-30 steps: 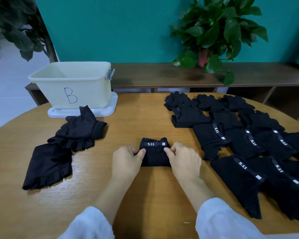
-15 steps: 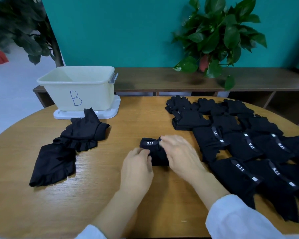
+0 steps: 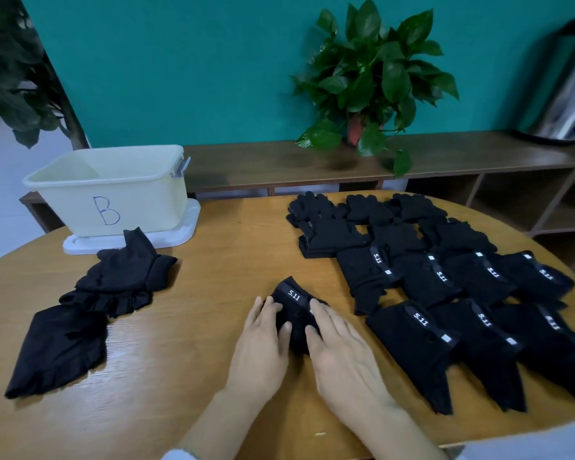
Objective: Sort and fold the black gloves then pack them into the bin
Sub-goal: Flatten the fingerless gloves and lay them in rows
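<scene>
Hands front and centre on the round wooden table (image 3: 193, 327): left hand (image 3: 263, 346) and right hand (image 3: 342, 356) both lie on the folded glove (image 3: 294, 310), one at each side of it, fingers stretched fairly straight and pressing down rather than curling round it. That little black bundle shows a "5.11" strap across its top and sits on the tabletop near the middle, just ahead of the wrists. Off to the right, rows of unfolded black gloves (image 3: 452, 293) are spread flat, overlapping, several showing the same white lettering, with a few knit ones at the far end. Over on the left, a loose pile of black fabric pieces (image 3: 90, 303) trails from near the table edge up toward the bin (image 3: 113, 190), a pale plastic tub marked with a blue "B", standing on its white lid (image 3: 180, 232) at the far left of the table. Behind, a potted plant (image 3: 372, 78) on a low wooden shelf (image 3: 445, 154) against the teal wall.
</scene>
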`<state>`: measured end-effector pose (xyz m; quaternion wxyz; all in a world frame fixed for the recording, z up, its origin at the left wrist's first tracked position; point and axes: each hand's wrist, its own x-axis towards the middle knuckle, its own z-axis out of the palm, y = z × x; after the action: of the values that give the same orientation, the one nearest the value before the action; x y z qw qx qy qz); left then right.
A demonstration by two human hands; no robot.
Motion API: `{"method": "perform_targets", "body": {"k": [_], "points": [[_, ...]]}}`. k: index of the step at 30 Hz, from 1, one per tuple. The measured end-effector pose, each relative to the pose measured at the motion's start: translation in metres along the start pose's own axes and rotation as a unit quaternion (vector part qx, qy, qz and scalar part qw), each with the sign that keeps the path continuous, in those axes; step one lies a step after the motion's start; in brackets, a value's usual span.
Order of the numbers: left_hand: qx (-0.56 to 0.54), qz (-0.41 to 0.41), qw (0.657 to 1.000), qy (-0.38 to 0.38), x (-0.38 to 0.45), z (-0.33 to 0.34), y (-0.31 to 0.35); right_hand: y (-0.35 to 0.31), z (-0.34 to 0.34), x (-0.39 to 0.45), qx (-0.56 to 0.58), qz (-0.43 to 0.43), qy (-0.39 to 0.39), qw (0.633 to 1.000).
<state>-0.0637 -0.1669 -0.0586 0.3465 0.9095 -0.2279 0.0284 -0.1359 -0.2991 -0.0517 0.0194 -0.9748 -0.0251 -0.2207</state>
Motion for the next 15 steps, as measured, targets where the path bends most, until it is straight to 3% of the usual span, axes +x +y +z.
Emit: {"method": "perform_targets", "body": {"k": [7,15], "points": [[0.069,0.107,0.985,-0.116,0.049,0.011,-0.005,0.014,0.014,0.008,0.017,0.054,-0.006,0.998],[0.076,0.163,0.974,-0.135,0.095,0.030,-0.004,0.035,0.034,0.031,-0.021,0.116,0.044,0.992]]}}
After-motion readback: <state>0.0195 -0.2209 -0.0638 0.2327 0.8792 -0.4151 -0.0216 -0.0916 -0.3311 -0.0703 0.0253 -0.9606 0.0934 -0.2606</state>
